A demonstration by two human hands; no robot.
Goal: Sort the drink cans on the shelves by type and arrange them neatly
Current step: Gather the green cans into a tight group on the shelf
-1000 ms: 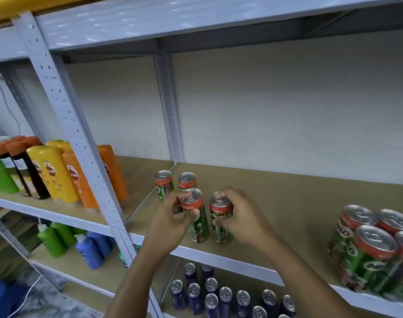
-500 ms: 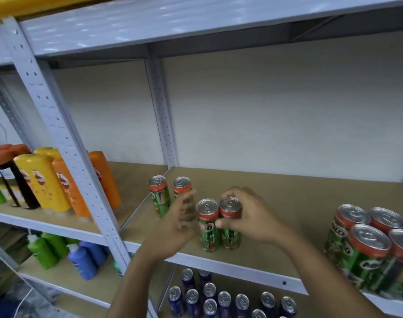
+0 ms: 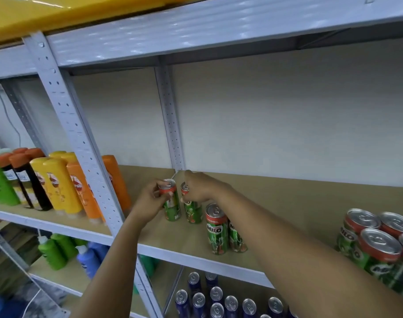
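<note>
Brown board shelf (image 3: 287, 203): left hand (image 3: 150, 200) clasps one slim green red-topped drink can (image 3: 172, 208); right hand (image 3: 201, 188) clasps its neighbour (image 3: 193, 212), both upright.

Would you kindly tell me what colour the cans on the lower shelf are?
Dark blue with silver tops, best seen in the head view, bottom centre.

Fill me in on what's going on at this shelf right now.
A person is tidying green Milo cans on the middle shelf. The left hand grips one rear can near its top, and the right hand grips the can beside it. Two more cans stand in front, released. A larger group of Milo cans waits at right; blue cans sit on the shelf below.
</note>
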